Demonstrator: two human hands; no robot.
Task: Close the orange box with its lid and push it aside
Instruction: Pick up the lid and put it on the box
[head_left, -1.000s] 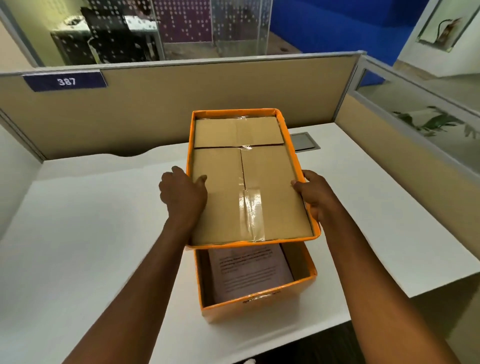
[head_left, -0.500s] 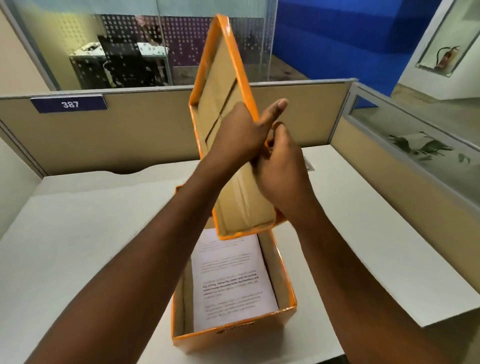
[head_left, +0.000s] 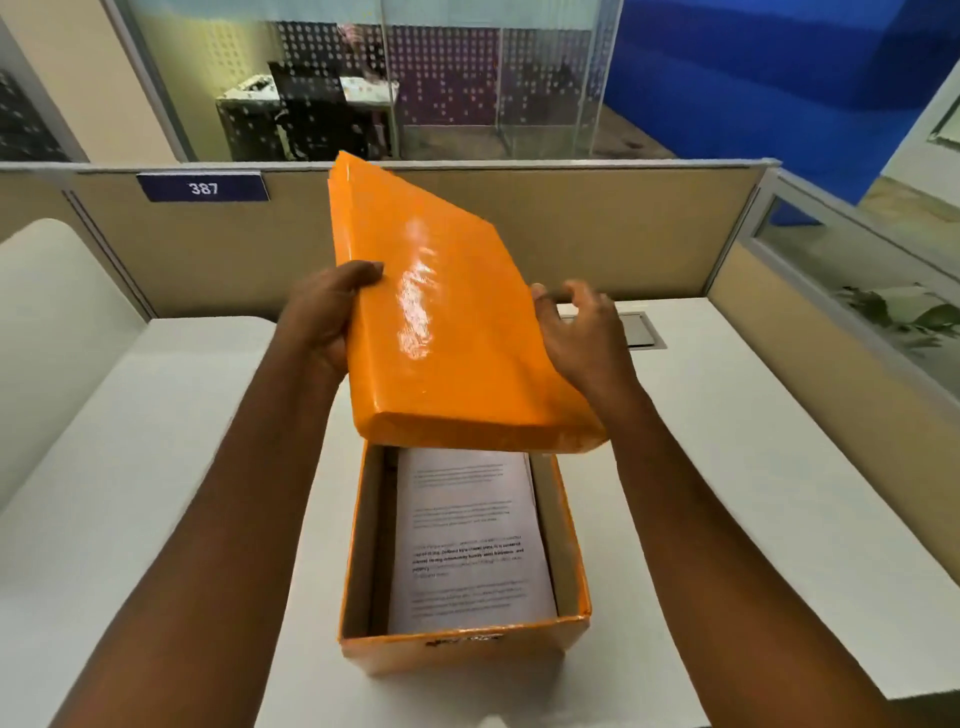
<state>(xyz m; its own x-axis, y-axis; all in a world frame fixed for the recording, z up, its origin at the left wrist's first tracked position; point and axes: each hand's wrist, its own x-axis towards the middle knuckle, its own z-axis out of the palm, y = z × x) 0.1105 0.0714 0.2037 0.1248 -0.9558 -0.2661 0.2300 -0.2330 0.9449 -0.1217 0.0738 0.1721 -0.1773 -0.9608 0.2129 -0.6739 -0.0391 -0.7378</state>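
The orange lid (head_left: 441, 332) hangs tilted in the air, glossy side up, its near edge just above the far end of the orange box (head_left: 462, 644), probably so that the rim can be lined up before lowering. The left hand (head_left: 324, 317) grips its left edge, thumb on top. The right hand (head_left: 582, 332) is at the right edge with fingers spread (real grip there I cannot tell). The box stands open on the white bench (head_left: 779, 493), below both hands, with printed papers (head_left: 467, 540) inside.
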